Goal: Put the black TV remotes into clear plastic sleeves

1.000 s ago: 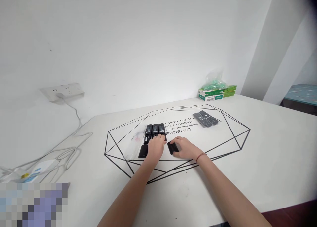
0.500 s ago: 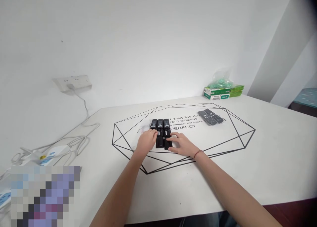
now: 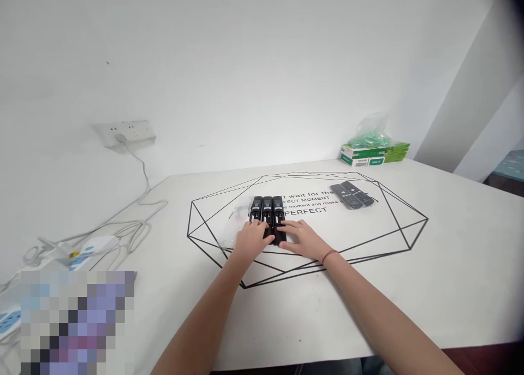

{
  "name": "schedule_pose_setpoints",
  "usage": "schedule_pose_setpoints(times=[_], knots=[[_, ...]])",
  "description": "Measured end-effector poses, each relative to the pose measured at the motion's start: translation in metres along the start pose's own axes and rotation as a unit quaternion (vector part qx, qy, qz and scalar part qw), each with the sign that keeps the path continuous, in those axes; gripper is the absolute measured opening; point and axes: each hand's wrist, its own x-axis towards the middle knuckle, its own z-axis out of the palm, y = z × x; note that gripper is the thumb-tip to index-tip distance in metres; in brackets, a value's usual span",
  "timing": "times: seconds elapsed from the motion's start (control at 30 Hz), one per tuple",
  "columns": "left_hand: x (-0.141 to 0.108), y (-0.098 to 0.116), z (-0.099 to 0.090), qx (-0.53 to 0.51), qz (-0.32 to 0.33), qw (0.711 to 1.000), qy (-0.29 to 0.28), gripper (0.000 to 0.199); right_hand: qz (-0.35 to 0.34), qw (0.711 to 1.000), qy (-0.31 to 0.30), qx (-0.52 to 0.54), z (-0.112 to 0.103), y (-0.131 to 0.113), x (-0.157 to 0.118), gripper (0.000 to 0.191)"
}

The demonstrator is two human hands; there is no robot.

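Three black remote controls lie face down side by side, their battery compartments uncovered: a left one [image 3: 256,204], a middle one [image 3: 267,204] and a right one [image 3: 278,204]. My left hand [image 3: 251,241] rests palm down over the near ends of the left and middle remotes, fingers spread, hiding parts of them. Against the right remote's near end lies my right hand [image 3: 305,240], its fingers apart and the thumb and fingertips touching its edge. Pale shapes that look like batteries show in the compartments.
Two grey remote controls [image 3: 352,195] lie face up, further right. At the back stand green-and-white boxes [image 3: 362,154] with a clear plastic bag [image 3: 372,130] on top. Crumpled clear wrap [image 3: 233,225] lies left of the remotes. Cables and a power strip [image 3: 96,249] sit at left.
My left hand has shifted right and spread its fingers over the near ends of the left and middle remotes. My right hand stays at the right remote. The view has shifted slightly.
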Motion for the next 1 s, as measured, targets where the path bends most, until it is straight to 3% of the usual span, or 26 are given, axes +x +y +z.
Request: schedule_pose_setpoints(times=[0.13, 0.2, 0.3, 0.37, 0.43, 0.5, 0.57, 0.63, 0.73, 0.9, 1.0], knots=[[0.0, 0.001, 0.003, -0.006, -0.002, 1.0, 0.005, 0.035, 0.03, 0.995, 0.03, 0.087, -0.007, 0.005, 0.003, 0.043], [0.0, 0.002, 0.003, -0.01, 0.0, 1.0, 0.005, 0.033, 0.08, 0.988, 0.066, 0.111, -0.013, 0.018, 0.004, 0.036], [0.0, 0.003, 0.002, -0.013, -0.002, 1.0, -0.004, 0.033, 0.2, 0.967, 0.151, 0.039, -0.025, 0.049, 0.004, 0.026], [0.0, 0.004, 0.001, -0.012, -0.006, 1.0, -0.008, 0.033, 0.245, 0.949, 0.2, -0.008, -0.034, 0.071, 0.001, 0.025], [0.0, 0.005, 0.0, -0.009, -0.009, 1.0, -0.01, 0.034, 0.29, 0.919, 0.262, -0.053, -0.044, 0.09, -0.003, 0.031], [0.0, 0.006, -0.001, -0.006, -0.011, 1.0, -0.013, 0.035, 0.355, 0.866, 0.333, -0.114, -0.052, 0.105, -0.008, 0.04], [0.0, 0.007, -0.001, -0.003, -0.01, 1.0, -0.012, 0.036, 0.422, 0.814, 0.365, -0.161, -0.058, 0.116, -0.011, 0.046], [0.0, 0.007, -0.001, -0.003, -0.008, 1.0, -0.009, 0.037, 0.468, 0.793, 0.348, -0.176, -0.062, 0.122, -0.013, 0.048], [0.0, 0.005, -0.001, -0.01, -0.004, 1.0, -0.003, 0.037, 0.496, 0.79, 0.314, -0.176, -0.065, 0.126, -0.012, 0.046], [0.001, 0.001, 0.0, -0.013, -0.007, 1.0, 0.009, 0.037, 0.526, 0.8, 0.25, -0.147, -0.073, 0.127, -0.011, 0.06], [0.001, -0.001, 0.001, -0.013, -0.008, 1.0, 0.023, 0.036, 0.528, 0.823, 0.186, -0.097, -0.08, 0.127, -0.013, 0.047]])
